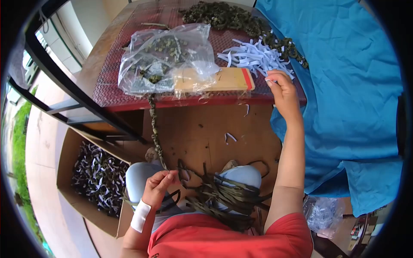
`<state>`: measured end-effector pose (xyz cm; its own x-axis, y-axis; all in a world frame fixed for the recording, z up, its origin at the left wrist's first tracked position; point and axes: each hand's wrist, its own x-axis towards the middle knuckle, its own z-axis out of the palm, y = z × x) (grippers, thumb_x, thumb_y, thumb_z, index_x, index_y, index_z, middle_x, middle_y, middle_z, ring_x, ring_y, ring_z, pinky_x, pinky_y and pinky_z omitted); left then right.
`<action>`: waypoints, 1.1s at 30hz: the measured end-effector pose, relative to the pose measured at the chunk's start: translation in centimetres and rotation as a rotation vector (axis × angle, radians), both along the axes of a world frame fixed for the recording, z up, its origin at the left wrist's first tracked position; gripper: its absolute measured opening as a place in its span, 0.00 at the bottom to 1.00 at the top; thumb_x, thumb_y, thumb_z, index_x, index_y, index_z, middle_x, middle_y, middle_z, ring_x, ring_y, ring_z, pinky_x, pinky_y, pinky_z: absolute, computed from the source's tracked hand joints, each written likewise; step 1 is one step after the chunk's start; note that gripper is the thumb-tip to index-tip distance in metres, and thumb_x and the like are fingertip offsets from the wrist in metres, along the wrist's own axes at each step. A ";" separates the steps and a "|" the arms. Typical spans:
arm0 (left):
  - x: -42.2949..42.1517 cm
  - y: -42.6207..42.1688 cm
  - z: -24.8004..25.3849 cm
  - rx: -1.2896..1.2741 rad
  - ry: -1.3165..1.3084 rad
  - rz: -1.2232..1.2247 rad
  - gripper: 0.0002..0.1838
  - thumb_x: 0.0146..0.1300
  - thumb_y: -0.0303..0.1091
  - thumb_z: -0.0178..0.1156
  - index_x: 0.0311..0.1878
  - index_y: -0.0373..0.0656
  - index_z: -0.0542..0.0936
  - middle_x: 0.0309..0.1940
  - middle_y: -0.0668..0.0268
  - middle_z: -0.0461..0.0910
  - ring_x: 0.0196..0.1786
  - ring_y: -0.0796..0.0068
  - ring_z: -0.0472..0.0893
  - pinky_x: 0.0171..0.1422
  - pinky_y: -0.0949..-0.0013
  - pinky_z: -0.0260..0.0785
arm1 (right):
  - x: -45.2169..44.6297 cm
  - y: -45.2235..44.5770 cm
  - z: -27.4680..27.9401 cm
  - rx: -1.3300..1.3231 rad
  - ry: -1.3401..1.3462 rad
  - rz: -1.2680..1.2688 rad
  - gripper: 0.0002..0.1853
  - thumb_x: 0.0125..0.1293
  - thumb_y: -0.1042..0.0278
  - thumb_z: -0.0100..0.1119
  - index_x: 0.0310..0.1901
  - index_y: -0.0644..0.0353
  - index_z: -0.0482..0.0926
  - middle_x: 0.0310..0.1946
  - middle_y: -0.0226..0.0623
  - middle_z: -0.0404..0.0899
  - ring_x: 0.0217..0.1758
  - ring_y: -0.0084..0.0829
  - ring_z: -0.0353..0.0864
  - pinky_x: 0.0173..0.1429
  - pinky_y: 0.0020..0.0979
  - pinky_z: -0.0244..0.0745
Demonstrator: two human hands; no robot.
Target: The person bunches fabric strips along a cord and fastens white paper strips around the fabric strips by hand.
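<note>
My left hand [158,187] is low over my lap, thumb and fingers pinched on the lower end of an olive-green gathered cord [153,124]. That cord hangs from the table's front edge down to these fingers. A white patch is wrapped at my left wrist. Over the right front of the table, my right hand [282,91] is closed in a pinch, with a bit of white strip showing at its fingertips. Just beyond it lies a loose pile of white strips [254,56]. Olive-green flat straps [223,195] lie bundled across my lap.
The table [107,86] carries a clear plastic bag [167,51] with green pieces, a tan card pad [232,79] and a heap of green cord [223,17]. Blue cloth [344,94] drapes at right. A cardboard box [64,172] of green-and-white pieces stands at left.
</note>
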<state>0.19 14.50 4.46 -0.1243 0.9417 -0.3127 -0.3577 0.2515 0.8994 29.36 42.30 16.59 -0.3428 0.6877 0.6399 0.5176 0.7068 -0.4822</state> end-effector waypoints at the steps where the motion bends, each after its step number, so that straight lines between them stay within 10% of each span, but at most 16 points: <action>1: 0.2 0.5 0.8 0.007 0.034 -0.016 0.12 0.67 0.33 0.55 0.45 0.35 0.79 0.32 0.65 0.81 0.38 0.78 0.80 0.48 0.74 0.70 | -0.3 -1.8 0.0 -0.058 0.068 0.096 0.05 0.63 0.78 0.52 0.38 0.63 0.77 0.41 0.37 0.78 0.42 0.32 0.79 0.48 0.27 0.72; 7: -0.7 -1.5 -0.1 0.060 0.163 -0.073 0.15 0.69 0.35 0.49 0.49 0.34 0.79 0.42 0.64 0.79 0.48 0.76 0.75 0.56 0.72 0.64 | -8.5 -15.3 -7.3 -0.986 0.220 0.747 0.06 0.62 0.81 0.52 0.38 0.64 0.78 0.31 0.31 0.74 0.30 0.22 0.77 0.39 0.22 0.74; 33: -1.3 -2.9 -1.2 -0.041 0.013 0.009 0.29 0.72 0.50 0.38 0.56 0.33 0.73 0.68 0.66 0.59 0.66 0.71 0.62 0.65 0.67 0.55 | -15.5 -20.1 -13.3 -1.007 0.259 0.756 0.03 0.61 0.80 0.54 0.34 0.63 0.78 0.31 0.30 0.74 0.29 0.19 0.75 0.34 0.21 0.72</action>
